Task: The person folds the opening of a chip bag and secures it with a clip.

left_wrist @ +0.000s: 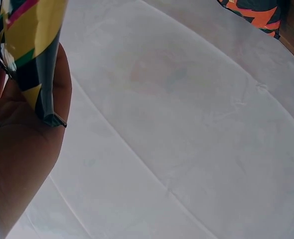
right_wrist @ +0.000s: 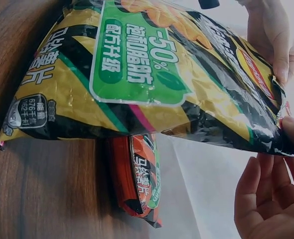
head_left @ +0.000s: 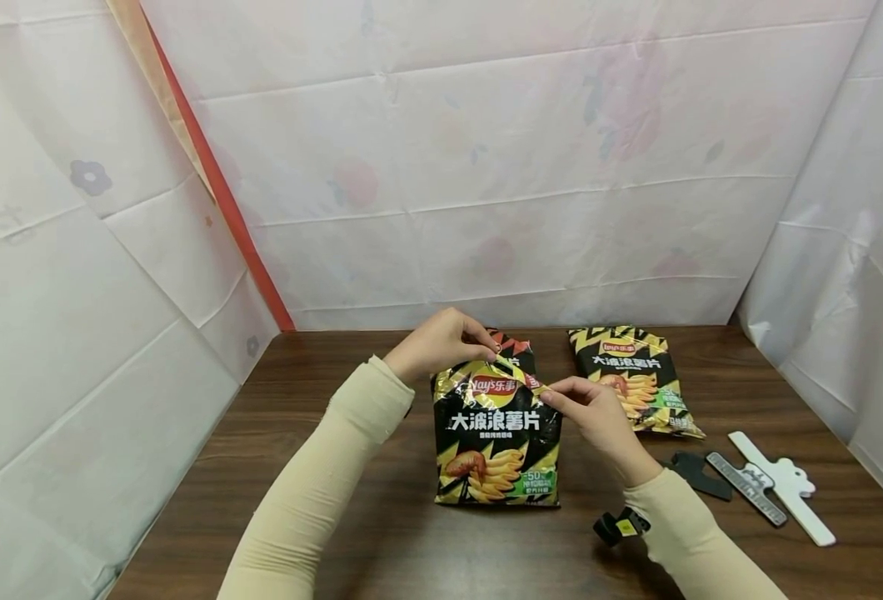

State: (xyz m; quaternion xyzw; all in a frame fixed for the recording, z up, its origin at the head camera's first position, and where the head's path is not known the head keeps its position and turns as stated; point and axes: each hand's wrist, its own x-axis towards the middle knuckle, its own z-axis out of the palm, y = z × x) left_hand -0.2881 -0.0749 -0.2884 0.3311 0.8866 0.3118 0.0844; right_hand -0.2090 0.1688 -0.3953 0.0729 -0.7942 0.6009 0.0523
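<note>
A black and yellow chip bag [head_left: 496, 433] stands in the middle of the brown table [head_left: 321, 400]. My left hand [head_left: 486, 350] pinches its top edge at the left. My right hand [head_left: 554, 393] pinches the top right corner. In the left wrist view the left hand [left_wrist: 22, 114] holds a corner of the bag [left_wrist: 30, 45] between thumb and fingers. The right wrist view shows the bag [right_wrist: 152, 79] from below, with my right hand [right_wrist: 281, 149] at its top corner and the left hand [right_wrist: 271, 35] at the far end of the top edge.
A red and orange bag [head_left: 515, 343] lies just behind the held one. A second black and yellow bag [head_left: 636, 379] lies to the right. Black [head_left: 700, 473], grey [head_left: 745, 487] and white [head_left: 782, 485] clips lie at the right front. White sheets wall the table.
</note>
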